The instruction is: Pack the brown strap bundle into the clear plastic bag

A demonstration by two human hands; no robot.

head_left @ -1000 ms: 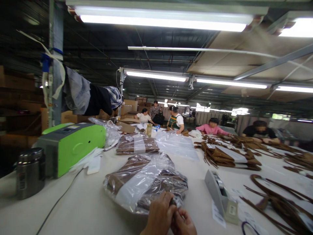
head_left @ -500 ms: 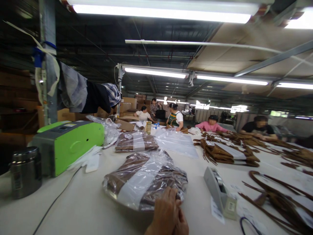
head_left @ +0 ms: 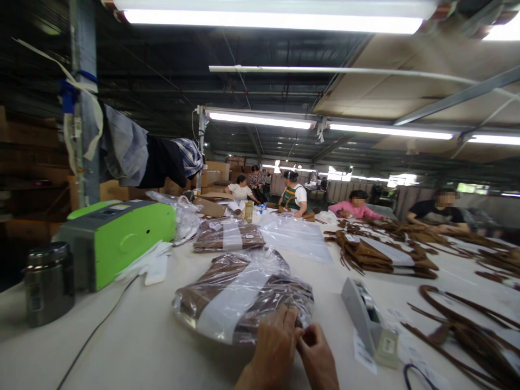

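I have both hands low at the near edge of the table (head_left: 134,346), meeting at the near end of the clear plastic bag (head_left: 244,295) stuffed with brown straps. My left hand (head_left: 273,349) lies on the bag's near edge with its fingers curled down onto the film, and my right hand (head_left: 317,357) is pinched shut right beside it, thumb against fingertips, though I cannot tell whether it holds the film or something small. The bag lies flat in front of me, between the green machine (head_left: 122,238) on the left and the grey tape dispenser (head_left: 368,322) on the right. To do this well, I judge I should keep the left hand pressing the film flat so the straps don't push the mouth open, and work the right hand's pinch close to it, pulling the loose plastic taut and smooth. The dispenser sits near my right hand.
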